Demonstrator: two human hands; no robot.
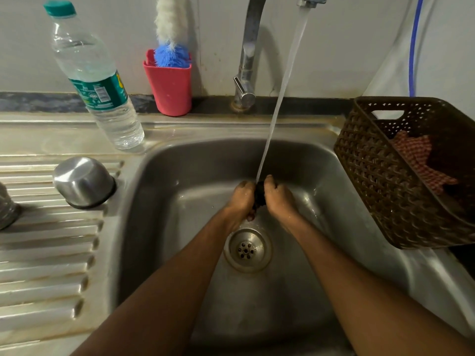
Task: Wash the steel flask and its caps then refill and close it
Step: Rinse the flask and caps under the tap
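Both hands are low in the sink, close together just beyond the drain. The left hand and the right hand face each other with fingers curled inward, and they grip a small black cap between them. Only a dark sliver of the cap shows between the knuckles, so I cannot tell its shape. A stream of water falls from the tap at the far edge and lands right on the cap, where the two hands meet. Both hands look wet.

On the ridged counter to the left of the sink, a steel cap sits mouth down, well apart from the hands. Further left a steel vessel stands on the same ridges, most of it cut off by the frame edge. A clear plastic bottle with a green lid stands at the far left corner of the sink, holding water. Just to its right, against the wall, a red cup holds a blue and white brush. On the right rim of the sink a brown woven basket sits tilted, with a red checked cloth inside it. A blue hose hangs down the wall behind the basket.
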